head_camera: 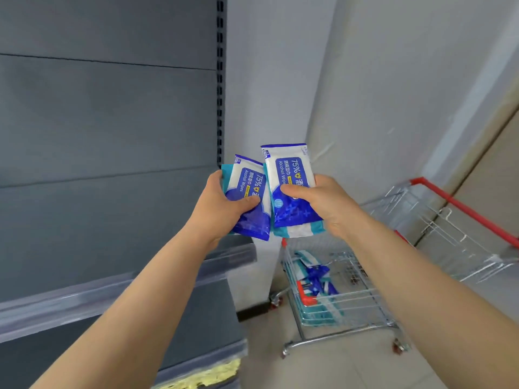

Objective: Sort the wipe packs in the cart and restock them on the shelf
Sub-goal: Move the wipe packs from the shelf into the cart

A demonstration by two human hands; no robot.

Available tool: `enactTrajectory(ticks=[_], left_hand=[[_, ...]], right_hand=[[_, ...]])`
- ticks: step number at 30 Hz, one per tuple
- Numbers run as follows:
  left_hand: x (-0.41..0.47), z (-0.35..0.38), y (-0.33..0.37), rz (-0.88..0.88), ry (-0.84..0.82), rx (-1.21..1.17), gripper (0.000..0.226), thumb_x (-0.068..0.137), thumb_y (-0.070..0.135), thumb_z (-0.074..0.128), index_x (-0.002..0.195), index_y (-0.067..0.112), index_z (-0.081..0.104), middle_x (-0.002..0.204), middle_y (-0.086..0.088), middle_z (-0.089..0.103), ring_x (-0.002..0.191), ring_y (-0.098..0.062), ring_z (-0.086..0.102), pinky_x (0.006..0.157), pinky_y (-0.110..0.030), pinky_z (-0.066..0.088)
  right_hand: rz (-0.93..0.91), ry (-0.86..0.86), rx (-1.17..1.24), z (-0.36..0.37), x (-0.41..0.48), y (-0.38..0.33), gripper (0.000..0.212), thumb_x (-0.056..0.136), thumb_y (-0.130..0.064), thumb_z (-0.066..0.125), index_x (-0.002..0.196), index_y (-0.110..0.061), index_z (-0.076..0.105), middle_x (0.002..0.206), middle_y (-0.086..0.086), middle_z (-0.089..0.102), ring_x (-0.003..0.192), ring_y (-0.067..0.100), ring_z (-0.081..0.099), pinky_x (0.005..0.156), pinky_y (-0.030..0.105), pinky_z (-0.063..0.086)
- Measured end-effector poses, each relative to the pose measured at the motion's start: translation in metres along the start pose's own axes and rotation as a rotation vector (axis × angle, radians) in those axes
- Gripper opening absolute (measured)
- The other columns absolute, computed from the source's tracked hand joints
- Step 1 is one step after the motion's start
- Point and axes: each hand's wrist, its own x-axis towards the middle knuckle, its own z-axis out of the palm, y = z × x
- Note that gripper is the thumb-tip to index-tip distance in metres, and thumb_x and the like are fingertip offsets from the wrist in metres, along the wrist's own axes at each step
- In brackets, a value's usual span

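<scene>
My left hand (222, 211) grips a blue-and-white alcohol wipe pack (248, 189) with a teal pack edge showing behind it. My right hand (323, 203) grips a second blue-and-white alcohol wipe pack (289, 175), stacked on a teal-and-white pack (297, 231). Both hands are held up side by side in front of the dark grey shelf unit (112, 136), just above the right end of a shelf board (84, 299). Down on the right stands the wire cart (351, 304), with several more blue and teal packs (317, 282) lying in its basket.
The shelf's slotted upright (220, 80) runs down beside a white wall corner (280, 80). The cart has a red handle (463, 209) and stands on a tiled floor. A lower shelf edge (196, 369) holds something yellow at the bottom.
</scene>
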Motion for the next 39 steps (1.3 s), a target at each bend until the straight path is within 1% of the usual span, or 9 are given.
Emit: enactTrajectory(ticks=[7, 15, 20, 23, 27, 30, 33, 36, 39], left_hand=[[0.039, 0.149, -0.021, -0.045, -0.123, -0.006, 0.068, 0.081, 0.019, 0.076, 0.135, 0.024, 0.034, 0.115, 0.001, 0.065, 0.089, -0.015, 0.068, 0.05, -0.021, 0.052], [0.134, 0.263, -0.09, -0.172, -0.222, 0.059, 0.053, 0.079, 0.017, 0.078, 0.115, 0.029, 0.041, 0.101, 0.006, 0.067, 0.082, -0.012, 0.068, 0.063, -0.03, 0.055], [0.203, 0.31, -0.145, -0.331, -0.258, 0.108, 0.069, 0.073, 0.021, 0.082, 0.128, 0.023, 0.042, 0.111, -0.002, 0.067, 0.091, -0.02, 0.07, 0.08, -0.047, 0.058], [0.232, 0.329, -0.182, -0.412, -0.242, 0.15, 0.072, 0.07, 0.023, 0.084, 0.129, 0.022, 0.043, 0.112, -0.002, 0.066, 0.093, -0.021, 0.069, 0.082, -0.047, 0.058], [0.251, 0.348, -0.234, -0.525, -0.184, 0.15, 0.056, 0.078, 0.006, 0.074, 0.12, 0.024, 0.041, 0.103, -0.002, 0.064, 0.088, -0.02, 0.065, 0.079, -0.04, 0.057], [0.26, 0.36, -0.278, -0.622, -0.151, 0.146, 0.069, 0.08, 0.001, 0.071, 0.135, 0.023, 0.034, 0.1, -0.003, 0.062, 0.093, -0.026, 0.064, 0.082, -0.043, 0.056], [0.262, 0.368, -0.324, -0.737, -0.097, 0.133, 0.084, 0.08, 0.0, 0.072, 0.145, 0.021, 0.024, 0.113, -0.011, 0.063, 0.093, -0.028, 0.064, 0.076, -0.039, 0.055], [0.257, 0.379, -0.373, -0.835, -0.044, 0.124, 0.089, 0.076, 0.001, 0.076, 0.146, 0.02, 0.024, 0.109, -0.008, 0.062, 0.094, -0.027, 0.065, 0.081, -0.044, 0.056], [0.253, 0.39, -0.418, -0.906, 0.009, 0.158, 0.088, 0.074, -0.001, 0.078, 0.144, 0.017, 0.026, 0.101, -0.005, 0.062, 0.088, -0.025, 0.065, 0.074, -0.04, 0.056]], right_hand=[[0.091, 0.117, -0.012, -0.133, 0.024, 0.056, 0.03, 0.081, -0.022, 0.074, 0.108, -0.015, 0.065, 0.1, 0.005, 0.073, 0.088, 0.02, 0.071, 0.081, 0.037, 0.057], [0.262, 0.134, -0.016, -0.22, 0.108, 0.149, 0.011, 0.082, -0.023, 0.073, 0.089, -0.025, 0.064, 0.098, 0.002, 0.073, 0.086, 0.018, 0.071, 0.076, 0.034, 0.057], [0.419, 0.097, -0.014, -0.249, 0.18, 0.211, 0.016, 0.084, -0.024, 0.071, 0.098, -0.021, 0.064, 0.1, 0.004, 0.072, 0.089, 0.02, 0.07, 0.079, 0.036, 0.057], [0.493, 0.044, -0.006, -0.256, 0.215, 0.252, 0.023, 0.086, -0.021, 0.067, 0.109, -0.016, 0.063, 0.102, 0.007, 0.071, 0.089, 0.021, 0.069, 0.078, 0.034, 0.055], [0.584, -0.03, -0.011, -0.258, 0.252, 0.317, 0.022, 0.084, -0.015, 0.067, 0.105, -0.012, 0.064, 0.101, 0.011, 0.071, 0.09, 0.027, 0.069, 0.081, 0.038, 0.055], [0.668, -0.122, -0.004, -0.258, 0.274, 0.371, 0.02, 0.083, -0.011, 0.068, 0.102, -0.012, 0.065, 0.1, 0.013, 0.072, 0.086, 0.027, 0.069, 0.081, 0.039, 0.055], [0.743, -0.225, -0.022, -0.255, 0.289, 0.425, 0.029, 0.082, -0.008, 0.07, 0.11, -0.009, 0.063, 0.104, 0.014, 0.071, 0.092, 0.03, 0.069, 0.088, 0.044, 0.054], [0.787, -0.337, -0.061, -0.254, 0.3, 0.479, 0.031, 0.081, -0.008, 0.071, 0.11, -0.013, 0.063, 0.106, 0.013, 0.071, 0.097, 0.03, 0.068, 0.093, 0.049, 0.052], [0.797, -0.449, -0.118, -0.252, 0.307, 0.529, 0.033, 0.081, -0.012, 0.071, 0.113, -0.017, 0.062, 0.11, 0.009, 0.07, 0.1, 0.027, 0.067, 0.095, 0.049, 0.05]])
